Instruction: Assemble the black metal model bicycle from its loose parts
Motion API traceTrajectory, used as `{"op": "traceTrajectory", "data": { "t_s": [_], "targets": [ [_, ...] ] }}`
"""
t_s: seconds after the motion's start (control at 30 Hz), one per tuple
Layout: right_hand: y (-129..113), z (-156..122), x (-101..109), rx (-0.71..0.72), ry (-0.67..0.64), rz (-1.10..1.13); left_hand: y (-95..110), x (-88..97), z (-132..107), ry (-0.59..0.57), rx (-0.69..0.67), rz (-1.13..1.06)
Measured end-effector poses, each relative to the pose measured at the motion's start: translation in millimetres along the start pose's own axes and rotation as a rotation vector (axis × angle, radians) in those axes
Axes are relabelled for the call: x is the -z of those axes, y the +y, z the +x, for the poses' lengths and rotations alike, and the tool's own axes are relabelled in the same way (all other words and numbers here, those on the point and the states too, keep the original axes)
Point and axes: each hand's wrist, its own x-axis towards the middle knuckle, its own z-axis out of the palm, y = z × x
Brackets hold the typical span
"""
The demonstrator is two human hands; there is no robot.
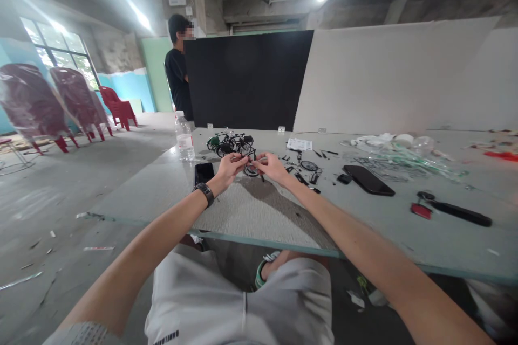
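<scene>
Both hands meet over the table around a small dark model bicycle (251, 172), its spoked wheel showing below the fingers. My left hand (230, 166) pinches it from the left side, with a dark watch on that wrist. From the right, my right hand (270, 166) pinches the same model; the fingertips of both hands almost touch. The exact part under the fingers is hidden. Just behind stand several small model bicycles (230, 143), one with green parts. To the right of my right hand lie a loose model wheel (309, 166) and several small black parts (301, 178).
A water bottle (185, 137) and a phone (204, 173) stand and lie at left. To the right are another phone (369, 180), a black-handled tool (461, 212), a red piece (421, 211) and clear plastic wrapping (408, 159). A person (178, 73) stands behind the black panel (249, 83).
</scene>
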Motion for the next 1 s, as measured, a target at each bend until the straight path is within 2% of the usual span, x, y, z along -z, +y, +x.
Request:
{"op": "traceTrajectory", "data": {
  "t_s": [0.2, 0.53, 0.63, 0.73, 0.87, 1.0],
  "targets": [
    [-5, -3, -3, -0.013, 0.022, -0.027, 4, -1.5, -2, 0.021, 0.017, 0.043],
    [-5, -1, -1, -0.066, 0.119, -0.061, -6, 4.4, 2, -0.038, 0.011, 0.115],
    [-5, -1, -1, -0.049, 0.166, -0.077, -7, 3.7, 2, -0.044, -0.034, 0.134],
    [-3, 0, 0, -0.038, 0.198, -0.081, -8, 1.9, 2, -0.016, -0.111, 0.244],
    [0, 4, 1, -0.05, 0.188, -0.098, -8, -1.3, 3, 0.023, -0.212, 0.415],
    [2, 6, 1, -0.045, 0.184, -0.141, -7, -4.3, 2, 0.015, -0.319, 0.511]
  ]
}}
